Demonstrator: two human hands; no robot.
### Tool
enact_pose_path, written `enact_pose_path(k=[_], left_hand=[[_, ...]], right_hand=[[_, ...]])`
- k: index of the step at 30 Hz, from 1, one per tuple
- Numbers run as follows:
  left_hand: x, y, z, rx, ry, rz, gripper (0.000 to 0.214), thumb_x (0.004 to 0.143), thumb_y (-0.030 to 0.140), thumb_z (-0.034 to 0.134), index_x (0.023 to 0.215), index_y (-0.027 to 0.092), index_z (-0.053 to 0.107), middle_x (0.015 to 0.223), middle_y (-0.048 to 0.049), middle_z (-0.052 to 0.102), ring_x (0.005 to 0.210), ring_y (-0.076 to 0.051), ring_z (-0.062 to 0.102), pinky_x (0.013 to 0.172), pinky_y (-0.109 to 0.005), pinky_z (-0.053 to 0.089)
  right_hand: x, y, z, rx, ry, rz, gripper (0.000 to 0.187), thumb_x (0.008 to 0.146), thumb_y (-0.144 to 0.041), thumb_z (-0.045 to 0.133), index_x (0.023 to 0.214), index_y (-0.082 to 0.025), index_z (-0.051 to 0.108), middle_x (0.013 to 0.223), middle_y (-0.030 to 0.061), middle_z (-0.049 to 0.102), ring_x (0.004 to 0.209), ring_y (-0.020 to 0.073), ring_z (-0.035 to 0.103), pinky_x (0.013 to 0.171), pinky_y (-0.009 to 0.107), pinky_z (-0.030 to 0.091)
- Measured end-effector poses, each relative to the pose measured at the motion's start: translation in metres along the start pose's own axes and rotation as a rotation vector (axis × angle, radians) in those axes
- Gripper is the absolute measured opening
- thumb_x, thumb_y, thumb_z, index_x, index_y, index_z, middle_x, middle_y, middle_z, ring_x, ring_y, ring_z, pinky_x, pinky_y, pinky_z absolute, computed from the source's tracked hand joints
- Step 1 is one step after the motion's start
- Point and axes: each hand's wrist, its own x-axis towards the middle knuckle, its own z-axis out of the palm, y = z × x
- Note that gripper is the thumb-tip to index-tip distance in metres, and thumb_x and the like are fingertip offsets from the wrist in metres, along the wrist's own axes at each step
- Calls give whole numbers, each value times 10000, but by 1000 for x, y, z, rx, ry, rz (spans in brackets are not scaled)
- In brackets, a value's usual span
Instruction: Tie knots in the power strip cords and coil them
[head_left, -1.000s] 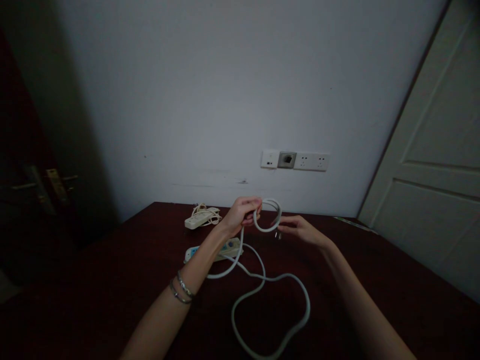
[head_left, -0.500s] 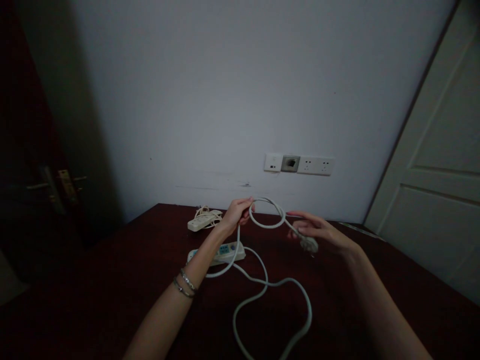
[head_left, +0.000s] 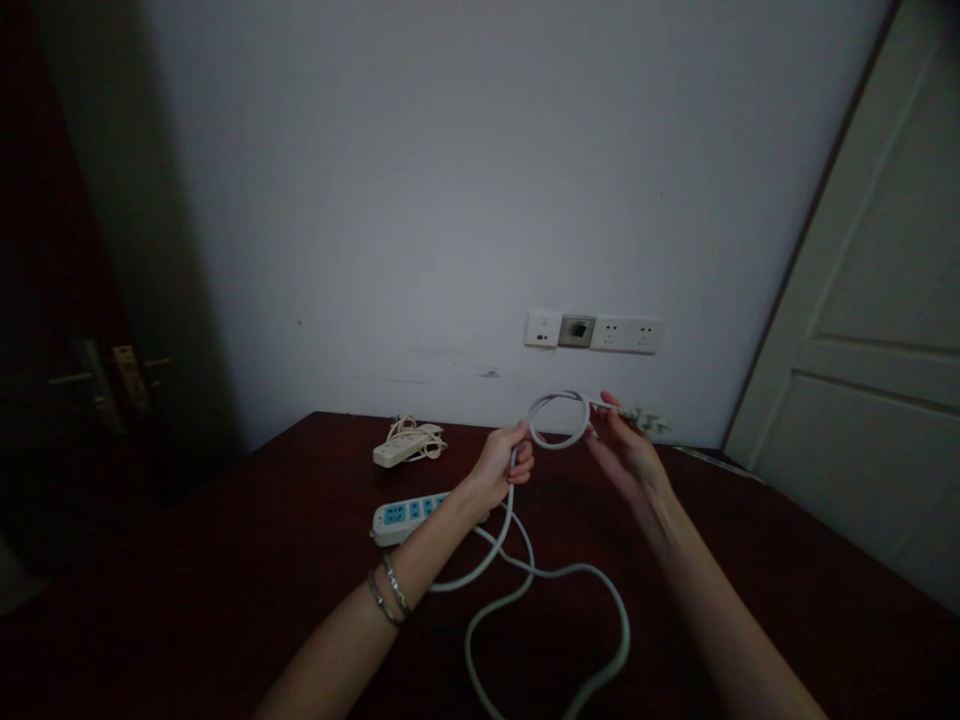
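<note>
A white power cord [head_left: 564, 446] is bent into a small loop above the far part of the table. My left hand [head_left: 501, 464] is closed around the cord at the loop's left side. On the other side, my right hand [head_left: 628, 445] has its fingers about the cord near its end, where the plug [head_left: 646, 420] shows blurred beyond them. From the left hand the cord drops to the table and runs in wide curves toward me. The white power strip [head_left: 405, 515] with blue sockets lies below my left forearm, which hides its right part.
A second, smaller power strip [head_left: 409, 444] with its cord bundled on it lies at the table's back left. Wall sockets [head_left: 626, 335] sit above the dark red table [head_left: 225, 560]. A pale panelled door [head_left: 870, 330] is at the right, and a door handle [head_left: 131, 375] at the left.
My left hand has moved right and slightly down, uncovering more of the power strip. The loop has shifted right. My right hand has turned and lifted, swinging the plug up and to the right.
</note>
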Motion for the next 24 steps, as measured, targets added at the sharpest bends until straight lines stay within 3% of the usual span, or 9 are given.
enact_pose_path(k=[3, 7, 12, 18, 21, 24], left_hand=[[-7, -13, 14, 32, -104, -99, 296, 886, 372, 410, 712, 144, 485, 419, 80, 316, 297, -29, 171, 331, -166, 76], [-17, -37, 36, 58, -212, -259, 355, 911, 335, 338, 707, 117, 530, 400, 72, 295, 294, -32, 139, 337, -184, 46], [-27, -56, 58, -73, -71, -391, 351, 921, 343, 325, 681, 138, 480, 422, 76, 283, 311, -26, 134, 353, -170, 56], [-36, -53, 69, -313, 94, -513, 401, 956, 299, 230, 636, 142, 414, 404, 82, 224, 312, -27, 130, 346, -150, 44], [-39, -54, 74, -457, 119, -530, 422, 960, 310, 221, 623, 139, 408, 404, 87, 187, 310, -25, 114, 338, -145, 38], [-42, -57, 79, -543, 152, -532, 438, 964, 310, 209, 618, 134, 411, 408, 92, 156, 304, -24, 111, 331, -145, 35]], right_hand=[[7, 5, -8, 38, 42, -33, 267, 721, -467, 655, 923, -297, 618, 887, -4, 668, 908, 170, 618, 758, 343, 504], [14, 14, -24, 105, 109, -13, 151, 746, -412, 635, 766, -264, 613, 862, -11, 671, 883, 142, 630, 816, 313, 511], [15, 43, -42, 217, 240, 97, 40, 667, -208, 630, 651, -230, 601, 660, -20, 635, 663, 123, 627, 869, 318, 504], [10, 68, -49, 210, 258, 180, 158, 609, -63, 559, 578, -216, 584, 596, -19, 619, 612, 127, 619, 883, 342, 498], [9, 72, -51, 200, 252, 229, 188, 631, -27, 535, 586, -202, 583, 597, -8, 622, 611, 138, 625, 830, 359, 528], [9, 74, -54, 202, 258, 290, 201, 646, 11, 514, 608, -174, 585, 606, 8, 630, 565, 127, 621, 680, 288, 569]])
